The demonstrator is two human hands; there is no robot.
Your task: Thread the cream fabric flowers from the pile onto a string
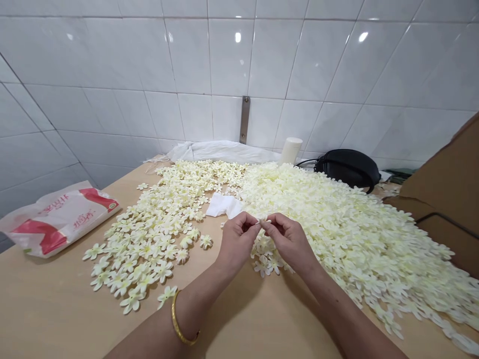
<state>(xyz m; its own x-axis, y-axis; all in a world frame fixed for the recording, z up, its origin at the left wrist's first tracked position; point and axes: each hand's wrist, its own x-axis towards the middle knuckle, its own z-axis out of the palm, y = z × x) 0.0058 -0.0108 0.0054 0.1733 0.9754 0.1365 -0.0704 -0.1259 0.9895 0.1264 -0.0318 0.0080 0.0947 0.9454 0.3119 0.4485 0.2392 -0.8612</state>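
My left hand (239,237) and my right hand (288,239) meet over the middle of the table, fingertips pinched together. Between them is a small pale flower (264,221), mostly covered by the fingers. To the right spreads a large heap of pale yellow-white artificial flowers (337,224), reaching under my right hand. On the left lies a looser spread of similar flowers (149,239), some of them stacked or cupped. A folded white tissue (223,205) rests just beyond my left hand.
At the left edge of the wooden table (56,309) lies a red-and-white tissue pack (63,217). Behind the heap stand a white cylinder (291,150) and a black case (348,168). A cardboard box (445,184) borders the right side; a tiled wall (142,55) closes the back.
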